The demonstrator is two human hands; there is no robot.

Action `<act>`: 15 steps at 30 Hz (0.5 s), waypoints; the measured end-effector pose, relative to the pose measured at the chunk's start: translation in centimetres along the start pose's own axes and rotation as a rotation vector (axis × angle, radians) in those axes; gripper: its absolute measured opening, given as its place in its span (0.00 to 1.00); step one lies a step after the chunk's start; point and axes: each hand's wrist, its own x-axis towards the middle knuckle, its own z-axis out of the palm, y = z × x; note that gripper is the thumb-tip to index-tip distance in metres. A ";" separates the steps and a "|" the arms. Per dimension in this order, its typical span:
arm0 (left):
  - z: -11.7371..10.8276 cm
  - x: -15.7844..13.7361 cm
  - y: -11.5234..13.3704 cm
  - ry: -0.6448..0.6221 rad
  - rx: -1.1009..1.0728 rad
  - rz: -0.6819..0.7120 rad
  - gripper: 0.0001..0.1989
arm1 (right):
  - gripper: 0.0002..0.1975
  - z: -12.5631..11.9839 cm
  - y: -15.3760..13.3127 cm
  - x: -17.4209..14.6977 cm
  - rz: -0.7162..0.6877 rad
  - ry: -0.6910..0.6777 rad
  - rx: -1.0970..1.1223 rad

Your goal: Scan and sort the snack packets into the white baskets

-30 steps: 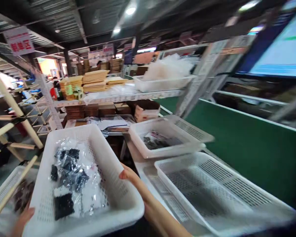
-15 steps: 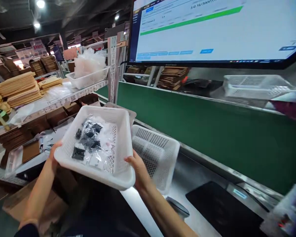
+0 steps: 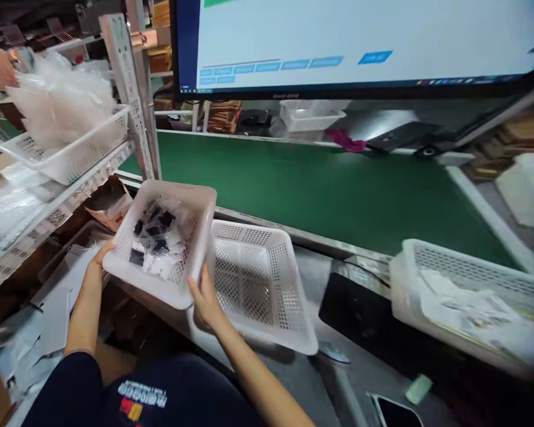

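Observation:
Between my two hands is a white plastic basket (image 3: 201,237), tilted a little. Clear bags with small black pieces and white slips (image 3: 160,234) lie inside it. My left hand (image 3: 101,256) grips the basket's left side near the front corner, its fingertips hidden beneath. My right hand (image 3: 204,298) is closed on the near right corner, thumb on the outer wall. Just to the right stands another white basket (image 3: 309,332) with a perforated bottom, nothing visible in it; the held basket overlaps its left edge.
A green conveyor belt (image 3: 293,178) runs behind the desk, under a large monitor (image 3: 293,95). To the right are a black mat (image 3: 351,311), a basket with papers (image 3: 409,252), a mouse (image 3: 333,352) and a phone (image 3: 396,412). A shelf post (image 3: 131,89) rises at left.
My view has swung right and downward, bringing the right-hand basket with papers and the phone into sight. Both hands still hold the basket, now beside the perforated one and less tilted.

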 end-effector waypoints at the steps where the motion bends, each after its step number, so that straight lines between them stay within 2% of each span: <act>1: -0.7 0.2 -0.2 0.001 0.042 0.008 0.39 | 0.53 0.4 0.4 -0.7 -0.024 0.004 -0.021; 3: -1.5 0.6 0.4 0.084 0.236 0.113 0.42 | 0.51 1.1 1.0 -2.2 -0.064 0.020 -0.078; 5: -0.6 1.4 2.2 0.251 0.497 0.301 0.39 | 0.48 1.3 1.4 -3.4 -0.079 0.021 -0.112; 7: 2.6 2.7 4.6 0.333 0.719 0.515 0.33 | 0.46 1.1 1.7 -4.3 -0.101 0.019 -0.139; 8: 4.9 3.4 5.6 0.294 0.791 0.627 0.30 | 0.46 1.0 1.7 -4.6 -0.117 0.023 -0.152; 11: 12.6 5.3 6.9 -0.058 0.983 0.885 0.20 | 0.47 0.7 1.3 -4.7 -0.147 0.049 -0.184; 13: 16.9 5.8 5.9 -0.410 1.171 0.967 0.14 | 0.47 0.9 0.9 -4.4 -0.137 0.063 -0.180; 15: 19.4 5.7 4.0 -0.692 1.343 0.985 0.10 | 0.48 1.1 0.6 -4.1 -0.100 0.058 -0.141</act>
